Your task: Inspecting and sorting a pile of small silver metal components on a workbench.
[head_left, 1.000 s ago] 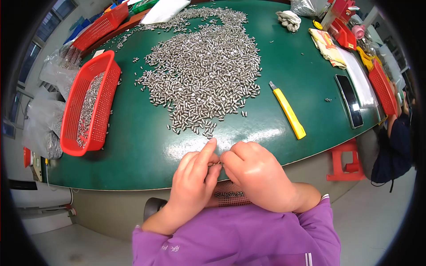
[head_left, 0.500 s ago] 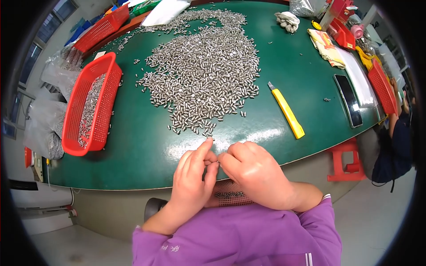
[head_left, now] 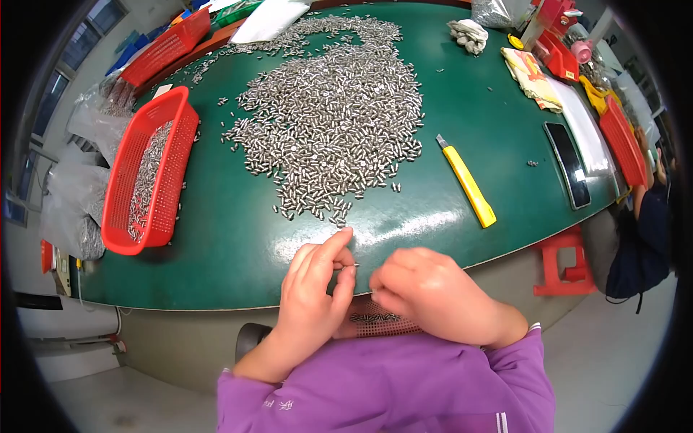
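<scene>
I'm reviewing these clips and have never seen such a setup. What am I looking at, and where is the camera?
There is no machine here: these are a person's bare hands. The camera is worn on that person's head, looking down, and its fisheye lens bends straight edges.

On the green table lies a big pile of small metal pieces. To its left is a red basket with more; to its right are a yellow knife and a phone. Below the table's near edge, another basket also holds pieces.

The left hand has a tiny bit at its fingertips, too small to identify. The right hand is apart from it, fingers curled; whether it holds anything is hidden.
</scene>
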The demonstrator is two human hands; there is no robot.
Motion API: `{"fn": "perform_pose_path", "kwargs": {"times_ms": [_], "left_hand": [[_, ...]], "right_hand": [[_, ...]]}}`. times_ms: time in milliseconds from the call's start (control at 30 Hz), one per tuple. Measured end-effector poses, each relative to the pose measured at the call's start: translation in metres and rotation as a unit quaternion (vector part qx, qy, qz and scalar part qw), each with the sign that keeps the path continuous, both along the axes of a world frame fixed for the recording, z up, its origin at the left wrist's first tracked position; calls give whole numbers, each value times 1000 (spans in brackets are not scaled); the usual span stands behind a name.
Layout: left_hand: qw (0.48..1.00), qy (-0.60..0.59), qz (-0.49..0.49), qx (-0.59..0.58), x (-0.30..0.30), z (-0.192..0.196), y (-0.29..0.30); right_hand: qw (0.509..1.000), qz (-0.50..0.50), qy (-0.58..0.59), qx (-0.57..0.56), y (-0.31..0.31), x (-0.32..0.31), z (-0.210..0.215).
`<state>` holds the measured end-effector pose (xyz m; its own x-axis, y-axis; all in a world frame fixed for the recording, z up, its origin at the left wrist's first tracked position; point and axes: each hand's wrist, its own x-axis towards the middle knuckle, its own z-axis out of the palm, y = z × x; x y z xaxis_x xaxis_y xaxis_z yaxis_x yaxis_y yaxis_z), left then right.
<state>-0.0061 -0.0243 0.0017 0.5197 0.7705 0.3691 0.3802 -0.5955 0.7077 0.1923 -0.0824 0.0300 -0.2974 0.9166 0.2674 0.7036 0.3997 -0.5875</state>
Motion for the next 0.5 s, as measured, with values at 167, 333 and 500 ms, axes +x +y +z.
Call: {"fn": "perform_pose_path", "kwargs": {"times_ms": [167,333,500], "left_hand": [[1000,-8,19,11,1,-6,-2],[998,-29,57,-25,6,-6,-5],[998,6,60,-23,8,-5,1]], "right_hand": [[999,0,42,-4,10,-1,7],[996,-34,27,82,40,-14,-5],[998,-46,20,46,42,-13,-14]]}}
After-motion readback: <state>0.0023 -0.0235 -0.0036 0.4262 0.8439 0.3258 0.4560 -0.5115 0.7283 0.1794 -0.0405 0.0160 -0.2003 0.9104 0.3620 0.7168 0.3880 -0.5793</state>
